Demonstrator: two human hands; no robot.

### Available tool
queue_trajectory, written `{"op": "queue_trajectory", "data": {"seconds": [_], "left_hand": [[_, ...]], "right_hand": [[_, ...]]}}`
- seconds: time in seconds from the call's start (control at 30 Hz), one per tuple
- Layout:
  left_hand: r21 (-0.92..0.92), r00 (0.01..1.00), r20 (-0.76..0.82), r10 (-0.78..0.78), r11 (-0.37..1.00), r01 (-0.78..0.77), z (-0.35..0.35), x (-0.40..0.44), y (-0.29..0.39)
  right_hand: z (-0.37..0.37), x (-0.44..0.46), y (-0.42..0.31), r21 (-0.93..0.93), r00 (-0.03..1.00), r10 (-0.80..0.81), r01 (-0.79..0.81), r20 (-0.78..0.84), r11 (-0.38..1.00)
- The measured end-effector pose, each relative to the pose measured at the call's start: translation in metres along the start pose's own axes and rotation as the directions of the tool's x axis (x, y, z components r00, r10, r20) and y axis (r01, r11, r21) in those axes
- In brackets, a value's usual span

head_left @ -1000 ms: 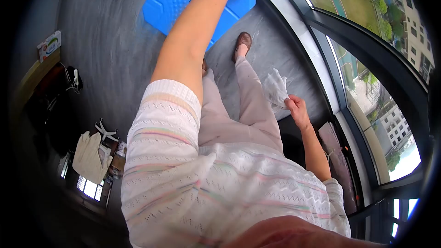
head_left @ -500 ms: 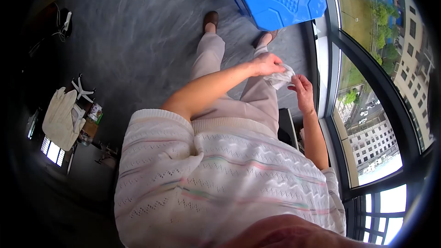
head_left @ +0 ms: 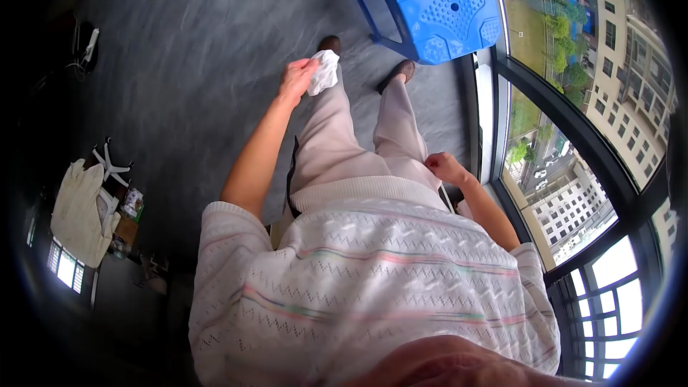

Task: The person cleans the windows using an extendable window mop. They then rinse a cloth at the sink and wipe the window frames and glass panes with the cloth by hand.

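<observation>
My left hand point(head_left: 295, 80) is reached out forward over my left leg, its fingers closed on a crumpled white tissue point(head_left: 324, 74). The tissue hangs off the right side of the fingers, above the shin and close to the brown shoe point(head_left: 330, 44). Beside my right thigh rests my right hand point(head_left: 446, 168), with its fingers curled in and nothing visible in them. Those fingers are against or very near the light trousers point(head_left: 401, 129); whether they touch is unclear.
A blue plastic stool point(head_left: 451, 11) stands ahead to the right, beside the dark-framed window point(head_left: 566, 125). Grey floor point(head_left: 208, 50) spreads ahead and left. Far left are a chair with a pale cover point(head_left: 79, 215), a small box point(head_left: 132, 203) and a white power strip point(head_left: 90, 46).
Both hands were together at the tissue near my right knee. My right hand has let go and drawn back to the thigh; my left hand has carried the tissue left and forward.
</observation>
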State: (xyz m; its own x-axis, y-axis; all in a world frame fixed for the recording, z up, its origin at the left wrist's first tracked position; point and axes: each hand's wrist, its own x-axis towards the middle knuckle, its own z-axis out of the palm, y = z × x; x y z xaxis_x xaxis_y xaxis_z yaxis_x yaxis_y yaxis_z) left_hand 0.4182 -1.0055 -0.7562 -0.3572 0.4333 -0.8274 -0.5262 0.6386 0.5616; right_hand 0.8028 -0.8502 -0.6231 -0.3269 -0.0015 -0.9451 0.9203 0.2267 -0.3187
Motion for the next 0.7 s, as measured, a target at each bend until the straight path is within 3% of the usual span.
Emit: {"op": "queue_trajectory", "data": {"seconds": [0.07,0.17,0.2,0.3,0.33,0.4,0.43,0.5,0.57,0.6,0.63,0.7], "left_hand": [[0.055,1.0,0.007,0.003,0.998,-0.003,-0.012,0.006,0.007],[0.097,0.997,0.062,0.04,0.994,-0.046,-0.018,0.015,0.017],[0.086,0.997,0.068,0.048,0.995,-0.054,-0.016,0.015,0.025],[0.113,0.986,0.159,0.058,0.991,-0.076,-0.012,0.018,0.048],[0.141,0.982,0.181,0.061,0.986,-0.088,-0.005,0.013,0.065],[0.2,0.967,0.226,0.118,0.966,-0.164,0.005,0.025,0.071],[0.224,0.957,0.25,0.15,0.952,-0.208,0.013,0.03,0.078],[0.273,0.92,0.291,0.263,0.899,-0.344,0.031,0.018,0.112],[0.345,0.874,0.378,0.305,0.83,-0.439,0.048,0.02,0.136],[0.305,0.867,0.382,0.321,0.841,-0.446,0.062,0.017,0.152],[0.264,0.861,0.385,0.333,0.854,-0.448,0.074,0.013,0.165],[0.223,0.815,0.421,0.398,0.825,-0.518,0.096,0.007,0.2]], "right_hand": [[-0.018,-0.03,-0.032,0.171,0.978,0.089,-0.122,0.191,0.978],[-0.021,-0.067,-0.05,0.444,0.956,0.073,-0.2,0.286,0.873],[-0.025,-0.08,-0.065,0.397,0.957,0.116,-0.217,0.264,0.892],[-0.044,-0.124,-0.08,0.601,0.995,0.071,-0.101,0.074,0.793],[-0.058,-0.14,-0.079,0.566,0.986,0.095,-0.002,-0.134,0.825],[-0.091,-0.181,-0.084,0.529,0.768,0.223,0.173,-0.601,0.831],[-0.106,-0.202,-0.074,0.534,0.649,0.211,0.351,-0.731,0.769],[-0.131,-0.244,-0.078,0.316,0.381,0.158,0.399,-0.911,0.861],[-0.141,-0.27,-0.094,0.196,0.203,0.114,0.448,-0.972,0.873],[-0.142,-0.28,-0.106,0.173,0.191,0.095,0.453,-0.977,0.875],[-0.14,-0.286,-0.132,0.246,0.241,0.142,0.49,-0.96,0.836],[-0.137,-0.27,-0.142,-0.099,0.138,-0.15,0.322,-0.979,0.941]]}}
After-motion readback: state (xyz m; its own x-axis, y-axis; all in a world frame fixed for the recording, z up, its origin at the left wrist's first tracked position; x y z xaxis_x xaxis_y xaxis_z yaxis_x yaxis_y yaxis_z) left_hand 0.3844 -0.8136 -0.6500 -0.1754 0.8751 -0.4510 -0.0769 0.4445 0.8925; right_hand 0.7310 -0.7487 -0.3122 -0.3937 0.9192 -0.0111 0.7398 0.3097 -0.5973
